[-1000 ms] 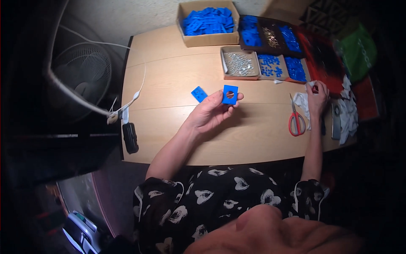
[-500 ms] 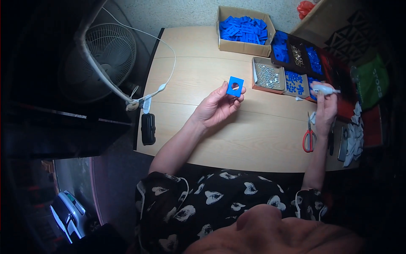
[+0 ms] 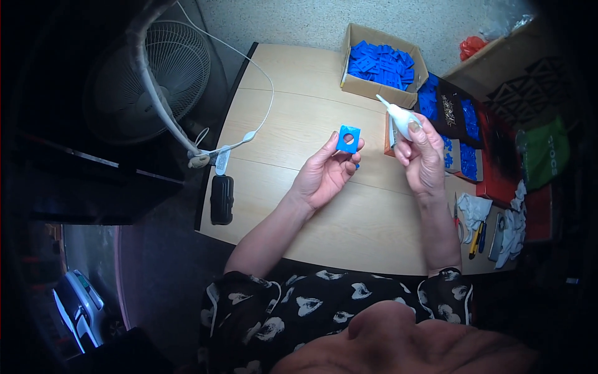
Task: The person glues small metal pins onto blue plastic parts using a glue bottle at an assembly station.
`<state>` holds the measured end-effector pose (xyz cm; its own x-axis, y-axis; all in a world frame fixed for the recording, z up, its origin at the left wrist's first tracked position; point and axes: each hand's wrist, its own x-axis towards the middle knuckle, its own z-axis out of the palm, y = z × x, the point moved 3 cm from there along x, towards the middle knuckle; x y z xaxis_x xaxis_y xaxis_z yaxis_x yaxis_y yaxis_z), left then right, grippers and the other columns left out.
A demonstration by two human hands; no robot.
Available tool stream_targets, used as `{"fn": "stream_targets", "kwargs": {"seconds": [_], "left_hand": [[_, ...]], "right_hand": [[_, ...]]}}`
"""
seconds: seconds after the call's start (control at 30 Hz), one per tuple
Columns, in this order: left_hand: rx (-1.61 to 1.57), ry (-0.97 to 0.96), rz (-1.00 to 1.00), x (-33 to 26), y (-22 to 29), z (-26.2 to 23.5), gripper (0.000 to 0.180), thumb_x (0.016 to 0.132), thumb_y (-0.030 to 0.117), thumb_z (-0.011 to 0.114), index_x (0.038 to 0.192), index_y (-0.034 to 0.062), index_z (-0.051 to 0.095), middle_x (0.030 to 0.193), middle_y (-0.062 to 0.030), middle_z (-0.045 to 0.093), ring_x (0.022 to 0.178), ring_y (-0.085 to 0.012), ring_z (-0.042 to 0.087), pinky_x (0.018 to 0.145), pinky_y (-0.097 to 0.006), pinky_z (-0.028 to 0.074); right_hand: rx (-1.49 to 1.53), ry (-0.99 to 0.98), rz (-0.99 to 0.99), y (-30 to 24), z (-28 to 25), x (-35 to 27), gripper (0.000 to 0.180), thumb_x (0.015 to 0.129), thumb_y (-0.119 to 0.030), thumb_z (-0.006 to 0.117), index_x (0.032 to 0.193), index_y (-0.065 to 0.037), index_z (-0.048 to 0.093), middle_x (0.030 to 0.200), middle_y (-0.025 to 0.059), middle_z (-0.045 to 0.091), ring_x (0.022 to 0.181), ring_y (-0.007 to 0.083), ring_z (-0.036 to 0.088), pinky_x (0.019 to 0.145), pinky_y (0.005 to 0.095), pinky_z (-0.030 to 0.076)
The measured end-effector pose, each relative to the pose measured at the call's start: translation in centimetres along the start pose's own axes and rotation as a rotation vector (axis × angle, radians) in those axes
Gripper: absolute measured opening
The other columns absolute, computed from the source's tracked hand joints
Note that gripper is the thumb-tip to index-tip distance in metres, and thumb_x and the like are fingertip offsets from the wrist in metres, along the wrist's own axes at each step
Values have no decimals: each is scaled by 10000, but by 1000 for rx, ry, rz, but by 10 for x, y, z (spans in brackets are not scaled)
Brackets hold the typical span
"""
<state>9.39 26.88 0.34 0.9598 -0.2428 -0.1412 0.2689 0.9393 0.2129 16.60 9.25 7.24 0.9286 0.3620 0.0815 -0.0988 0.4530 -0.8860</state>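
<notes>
Between the thumb and fingers of my left hand [image 3: 324,174] is a blue square plastic piece [image 3: 349,148] with a round hole through it. A bit of another blue part [image 3: 357,166] shows by the lower fingers of that hand. My right hand [image 3: 425,156] is closed round a white squeeze bottle [image 3: 403,121] with a thin nozzle, which points up and to the left. The bottle is apart from the blue piece, to its right and a little farther off. Both hands are raised over the wooden table [image 3: 280,143].
A cardboard box [image 3: 380,87] of blue plates stands at the back. Trays of blue parts [image 3: 468,161] and brass-coloured screws [image 3: 448,111] line the right side. A cutter [image 3: 474,242], a white cloth [image 3: 473,210] and partly hidden scissors [image 3: 458,224] lie right. A black case [image 3: 222,199] and cable [image 3: 271,100] are left.
My right hand has come left from the trays with the white bottle, whose nozzle now points up-left instead of right. My left hand still holds the blue piece. The view has shifted slightly.
</notes>
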Motion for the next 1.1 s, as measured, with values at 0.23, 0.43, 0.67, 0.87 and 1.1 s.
{"fn": "stream_targets", "kwargs": {"seconds": [0.23,0.43,0.67,0.87,1.1], "left_hand": [[-94,-5,9,0,7,-5,320,1015,220,497,1238,-9,490,1204,-229,554,1012,-287,626,809,-278,585],[-101,7,-16,2,5,-2,346,1014,173,469,1282,-45,451,1242,-267,535,1049,-323,631,889,-300,587],[-56,2,-18,5,3,-9,340,1022,202,467,1263,-37,452,1192,-232,557,1006,-278,649,862,-275,593],[-40,3,-29,4,2,-9,323,1023,208,471,1259,-11,457,1176,-214,567,997,-261,651,849,-265,594],[-15,27,-40,5,1,-11,315,1019,205,483,1260,4,465,1158,-201,581,986,-257,653,856,-276,586]], "right_hand": [[-13,49,86,24,7,12,265,997,-281,551,1008,-19,588,770,13,561,481,23,390,401,171,306],[-210,44,-1,23,21,14,259,1001,-281,552,981,-23,562,639,-9,512,464,13,402,386,170,308],[-297,73,-35,27,20,13,210,991,-230,578,984,-21,553,631,-20,517,473,3,416,390,164,308],[-330,73,-44,28,19,13,188,992,-210,577,985,-24,552,631,-26,513,478,1,420,392,163,304],[-338,65,1,31,15,16,172,989,-193,581,986,-23,551,633,-27,515,480,-4,427,394,158,314]]}}
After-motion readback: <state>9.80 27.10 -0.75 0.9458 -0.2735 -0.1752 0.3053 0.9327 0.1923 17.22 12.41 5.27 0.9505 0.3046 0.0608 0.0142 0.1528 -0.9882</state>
